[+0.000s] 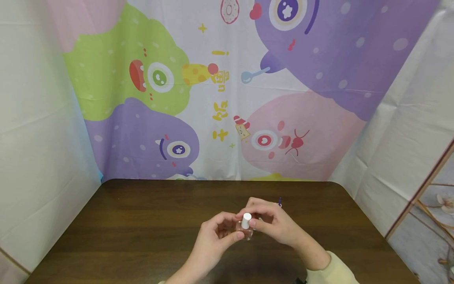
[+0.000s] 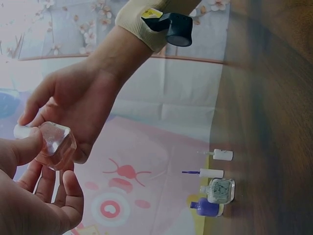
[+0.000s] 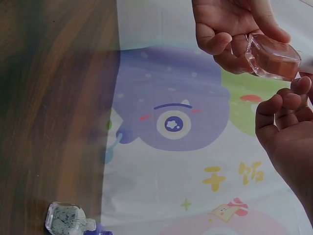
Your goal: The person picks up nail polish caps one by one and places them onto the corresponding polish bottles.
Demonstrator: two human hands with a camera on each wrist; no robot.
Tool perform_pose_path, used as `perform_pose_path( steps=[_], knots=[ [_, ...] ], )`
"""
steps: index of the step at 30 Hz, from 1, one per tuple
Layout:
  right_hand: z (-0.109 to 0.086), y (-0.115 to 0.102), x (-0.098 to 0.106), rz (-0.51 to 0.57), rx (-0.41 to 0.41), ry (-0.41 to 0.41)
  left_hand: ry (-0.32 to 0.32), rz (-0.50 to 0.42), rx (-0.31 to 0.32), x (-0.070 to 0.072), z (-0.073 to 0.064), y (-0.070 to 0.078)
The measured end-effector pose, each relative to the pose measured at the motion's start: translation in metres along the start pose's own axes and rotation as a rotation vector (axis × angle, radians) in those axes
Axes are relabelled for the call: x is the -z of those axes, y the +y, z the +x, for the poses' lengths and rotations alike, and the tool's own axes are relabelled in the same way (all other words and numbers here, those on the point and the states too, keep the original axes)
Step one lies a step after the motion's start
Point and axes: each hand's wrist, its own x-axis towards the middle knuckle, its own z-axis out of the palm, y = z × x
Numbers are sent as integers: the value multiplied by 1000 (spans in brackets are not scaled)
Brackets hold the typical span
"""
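In the head view, a small clear nail polish bottle with pinkish-brown polish is held above the table. My left hand grips its glass body between thumb and fingers. The thumb and fingers of my right hand pinch the white cap, which sits on the bottle's neck. The right wrist view shows the bottle tilted on its side, its polish reddish-brown. Whether the cap is screwed tight cannot be seen.
On the dark wooden table stand a speckled polish bottle and a purple one, both uncapped. Beside them stand a white cap with a purple brush and another brush cap. A cartoon curtain hangs behind.
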Motion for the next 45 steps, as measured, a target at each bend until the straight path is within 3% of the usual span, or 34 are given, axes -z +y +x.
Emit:
perform_pose_path(
  steps=[33,45],
  knots=[
    [-1,3,-3,-21,-92,124,9,-9,11,0,0,-1],
    [-1,5,-4,36,-97,153,15,-17,9,-3,0,-1]
  ],
)
